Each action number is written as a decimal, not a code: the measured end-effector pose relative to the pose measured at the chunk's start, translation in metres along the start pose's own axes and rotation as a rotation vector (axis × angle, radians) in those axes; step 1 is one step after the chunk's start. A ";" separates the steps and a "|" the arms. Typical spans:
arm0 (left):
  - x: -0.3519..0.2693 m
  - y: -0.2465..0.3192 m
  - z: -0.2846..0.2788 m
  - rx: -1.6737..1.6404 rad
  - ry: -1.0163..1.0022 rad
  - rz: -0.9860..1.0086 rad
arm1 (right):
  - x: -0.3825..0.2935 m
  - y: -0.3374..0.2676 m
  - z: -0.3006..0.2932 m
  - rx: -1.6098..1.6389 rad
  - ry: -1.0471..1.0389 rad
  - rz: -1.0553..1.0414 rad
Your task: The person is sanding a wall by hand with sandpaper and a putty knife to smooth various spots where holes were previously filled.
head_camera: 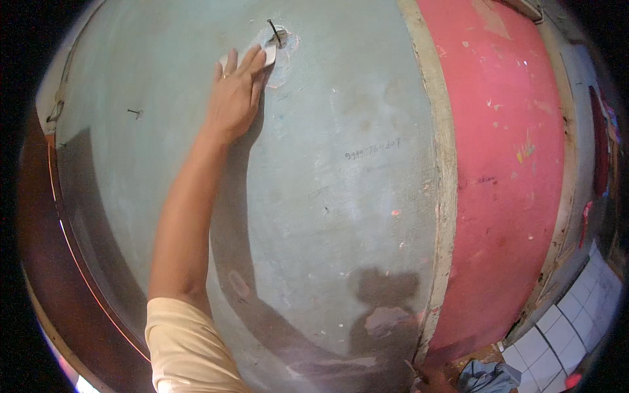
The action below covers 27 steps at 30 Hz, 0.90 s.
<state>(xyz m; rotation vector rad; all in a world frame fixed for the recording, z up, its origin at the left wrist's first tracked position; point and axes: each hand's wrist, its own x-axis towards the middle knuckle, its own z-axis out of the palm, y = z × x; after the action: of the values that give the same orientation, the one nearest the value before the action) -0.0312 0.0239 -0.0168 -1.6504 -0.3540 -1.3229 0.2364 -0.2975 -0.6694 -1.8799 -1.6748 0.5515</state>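
My left hand [235, 98], a ring on one finger, reaches up along a grey-green painted wall [334, 113]. Under its fingers a flat white piece [270, 54], perhaps sandpaper or card, lies against the wall, partly covered by the hand. Just right of the fingertips, a long nail [274, 32] sticks out of a ragged hole with pale chipped plaster around it. My right hand [435, 380] is low at the bottom edge, dark and partly cut off. It seems to grip a thin, blade-like tool [412, 367], too blurred to name.
Another nail [133, 112] juts from the wall at left. A bare plaster strip [440, 162] separates the grey wall from a pink wall [501, 162]. A crumpled grey-blue cloth [489, 377] lies beside white tiles [553, 329]. A dark brown panel [59, 275] borders the left side.
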 end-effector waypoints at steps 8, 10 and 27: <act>0.055 -0.015 0.014 0.153 0.096 -0.056 | -0.010 0.021 0.016 0.150 -0.053 0.099; 0.028 0.008 0.005 0.028 0.013 -0.042 | -0.016 0.028 0.014 0.192 -0.042 0.144; 0.017 0.009 0.001 0.027 -0.032 -0.059 | -0.022 0.032 0.006 0.428 -0.012 0.242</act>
<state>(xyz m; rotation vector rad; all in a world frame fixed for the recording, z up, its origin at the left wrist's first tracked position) -0.0175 0.0145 -0.0060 -1.6509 -0.4411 -1.3314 0.2534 -0.3203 -0.6961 -1.7642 -1.2185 0.9374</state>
